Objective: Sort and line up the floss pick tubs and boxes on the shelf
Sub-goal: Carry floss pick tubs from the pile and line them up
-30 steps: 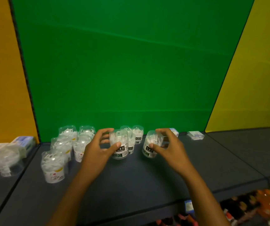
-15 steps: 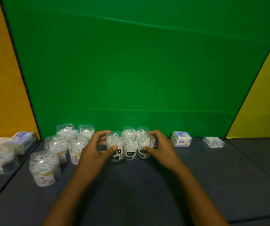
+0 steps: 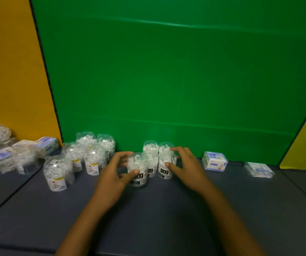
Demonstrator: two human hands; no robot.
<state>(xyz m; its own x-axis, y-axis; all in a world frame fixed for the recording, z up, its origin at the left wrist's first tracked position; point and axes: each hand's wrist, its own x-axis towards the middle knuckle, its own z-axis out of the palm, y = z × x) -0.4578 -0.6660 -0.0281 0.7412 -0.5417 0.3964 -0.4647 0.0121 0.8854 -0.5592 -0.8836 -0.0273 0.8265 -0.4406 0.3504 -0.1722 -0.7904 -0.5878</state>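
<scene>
Behind everything, a green backdrop (image 3: 176, 80) rises from the back edge of the dark shelf (image 3: 148, 218), with an orange panel (image 3: 10, 71) at its left. On the shelf, a cluster of five clear yellow-label tubs (image 3: 93, 161) stands upright left of centre, their long axes vertical, white picks heaped inside. Just right of them, near the backdrop, five black-label tubs (image 3: 151, 163) stand upright, packed touching in two rows. The left hand (image 3: 114, 174) grips the front-left black-label tub (image 3: 137, 171), thumb on its label side, fingers (image 3: 122, 156) curled round its far side. The right hand (image 3: 183, 168) grips the front-right black-label tub (image 3: 167, 168), thumb on its front, fingers over its top. Right of the hands, a blue-and-white box (image 3: 215, 161) lies flat, and a clear flat pack (image 3: 259, 169) lies well apart from it, farther right.
</scene>
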